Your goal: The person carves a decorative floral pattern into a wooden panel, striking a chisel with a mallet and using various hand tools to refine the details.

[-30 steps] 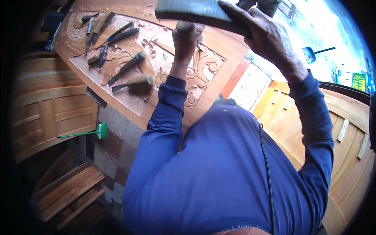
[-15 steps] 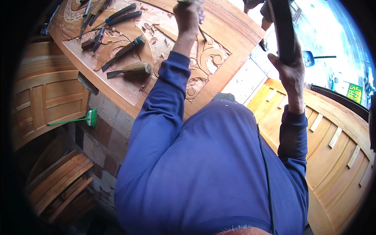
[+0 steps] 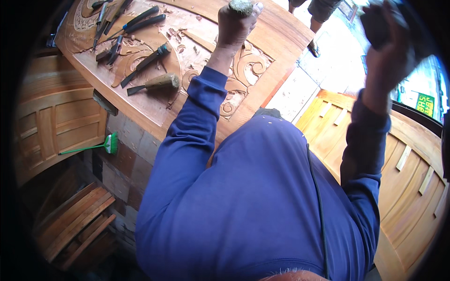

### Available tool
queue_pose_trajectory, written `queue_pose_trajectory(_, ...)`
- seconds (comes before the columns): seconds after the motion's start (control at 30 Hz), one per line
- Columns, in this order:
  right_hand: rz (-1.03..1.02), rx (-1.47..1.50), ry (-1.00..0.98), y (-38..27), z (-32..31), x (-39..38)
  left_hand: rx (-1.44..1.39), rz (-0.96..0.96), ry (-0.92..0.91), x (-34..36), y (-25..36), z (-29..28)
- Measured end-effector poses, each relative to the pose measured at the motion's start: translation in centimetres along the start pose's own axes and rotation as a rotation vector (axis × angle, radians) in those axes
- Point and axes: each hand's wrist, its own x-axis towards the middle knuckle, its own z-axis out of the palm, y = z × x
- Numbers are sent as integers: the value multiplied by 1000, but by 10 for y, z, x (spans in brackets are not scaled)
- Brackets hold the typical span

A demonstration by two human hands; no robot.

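Note:
Over the carved wooden panel (image 3: 280, 40), my left hand (image 3: 232, 30) is closed round a carving chisel (image 3: 240, 6). The worn, rough butt of its handle pokes out above my fist; the blade is hidden behind my hand. Raised at the upper right, my right hand (image 3: 386, 58) grips a dark block-shaped mallet (image 3: 373, 27), blurred and partly in shadow. Left of my left forearm, a thick wooden-handled chisel (image 3: 159, 83) and a dark-handled chisel (image 3: 147, 64) lie on the panel among wood shavings. Scrollwork (image 3: 253, 65) is cut in relief to the right of my left wrist.
More carving tools (image 3: 140, 21) lie at the panel's far left. A green broom (image 3: 111, 143) and stacked wooden slats (image 3: 77, 220) are at the lower left. Pale wooden boards with small battens (image 3: 403, 158) stand on the right. Another person's legs (image 3: 321, 14) show beyond the panel.
My right hand has swung outward to the right with the mallet, which now tilts and blurs. My left hand, still round the chisel, has shifted slightly right and nearer.

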Motion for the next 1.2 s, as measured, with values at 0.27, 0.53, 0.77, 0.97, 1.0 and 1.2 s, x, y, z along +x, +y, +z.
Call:
queue_pose_trajectory(0.27,-168,-401,-461,10,27,-20,58,-5,-47,-9,-5,-6)
queue_pose_trajectory(0.53,328,-268,-513,-1,24,-49,-122,-282,50,24,-33,-27)
queue_pose_trajectory(0.77,393,0,-199,8,-16,-73,68,192,-86,-19,-6,-2)
queue_pose_trajectory(0.97,282,-118,-153,-19,-22,-49,19,56,-186,-23,-1,-9)
queue_pose_trajectory(1.0,300,-142,-119,-22,-25,-46,23,97,-156,-22,-3,-7)
queue_pose_trajectory(1.2,328,-175,94,-33,-45,-15,-250,-227,-193,11,0,-16)
